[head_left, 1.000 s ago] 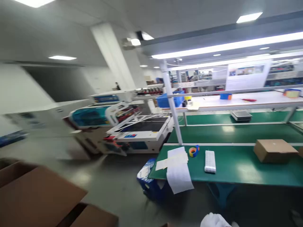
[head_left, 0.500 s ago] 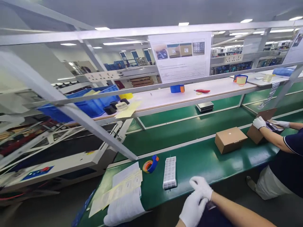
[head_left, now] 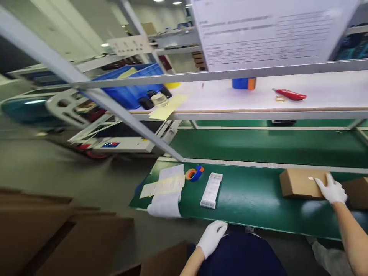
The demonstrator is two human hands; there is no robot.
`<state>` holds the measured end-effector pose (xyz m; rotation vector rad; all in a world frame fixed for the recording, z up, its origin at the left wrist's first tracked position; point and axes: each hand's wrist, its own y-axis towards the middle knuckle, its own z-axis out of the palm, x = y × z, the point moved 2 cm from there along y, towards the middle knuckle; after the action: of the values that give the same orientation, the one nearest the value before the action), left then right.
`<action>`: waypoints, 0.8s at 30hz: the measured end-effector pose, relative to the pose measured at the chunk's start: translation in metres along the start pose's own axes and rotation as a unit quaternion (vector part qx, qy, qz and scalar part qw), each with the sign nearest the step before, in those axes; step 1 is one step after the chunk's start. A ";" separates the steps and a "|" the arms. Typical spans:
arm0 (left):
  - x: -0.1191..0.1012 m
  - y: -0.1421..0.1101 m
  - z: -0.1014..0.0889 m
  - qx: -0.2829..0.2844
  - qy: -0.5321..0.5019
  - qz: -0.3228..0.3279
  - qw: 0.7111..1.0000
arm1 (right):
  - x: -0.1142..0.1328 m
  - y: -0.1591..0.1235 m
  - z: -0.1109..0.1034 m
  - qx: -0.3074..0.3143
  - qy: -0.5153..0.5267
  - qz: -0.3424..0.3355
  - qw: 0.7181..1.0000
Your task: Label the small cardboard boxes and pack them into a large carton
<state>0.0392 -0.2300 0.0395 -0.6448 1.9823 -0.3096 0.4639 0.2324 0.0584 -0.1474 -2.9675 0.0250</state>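
Note:
My right hand (head_left: 332,191), in a white glove, reaches out to the closed brown cardboard box (head_left: 301,184) on the green bench. Its fingers are spread across the right end of the box top, touching it; no firm grip shows. My left hand (head_left: 212,237), also gloved, hangs at the front edge of the bench with thumb and fingers slightly apart and nothing visible in it. Between the hands lies a folded strip of pale labels (head_left: 212,190). Left of that are a blue-and-orange tape dispenser (head_left: 196,173) and some printed sheets (head_left: 163,186).
Another brown box (head_left: 356,193) stands at the right edge. A metal rail (head_left: 218,78) crosses before the raised white shelf (head_left: 218,100), which bears a red cutter (head_left: 291,94). A slanted post (head_left: 129,120) rises at left. Large brown cartons (head_left: 71,245) are at lower left.
My hands, together before, are now apart: the right has moved out onto the box, the left to the bench edge. The view has tipped down and left; the co-worker's hands are out of view.

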 end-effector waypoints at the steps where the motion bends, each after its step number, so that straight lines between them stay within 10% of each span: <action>1: 0.001 0.004 -0.005 -0.009 -0.008 -0.006 1.000 | -0.004 0.000 0.012 0.010 0.008 0.019 1.000; 5: 0.008 0.026 -0.029 -0.045 -0.047 -0.024 0.998 | 0.025 -0.028 0.041 -0.017 0.024 0.031 0.999; 17: 0.074 0.168 -0.134 -0.110 0.032 -0.083 0.990 | 0.247 -0.167 0.074 -0.018 -0.006 -0.045 0.999; 24: 0.103 0.226 -0.136 -0.091 -0.169 -0.171 0.966 | 0.310 -0.190 0.081 -0.013 0.004 -0.062 0.998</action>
<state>-0.1878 -0.1090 -0.0782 -1.0879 1.5781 -0.2088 0.1281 0.0736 0.0358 0.0330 -2.9633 -0.0298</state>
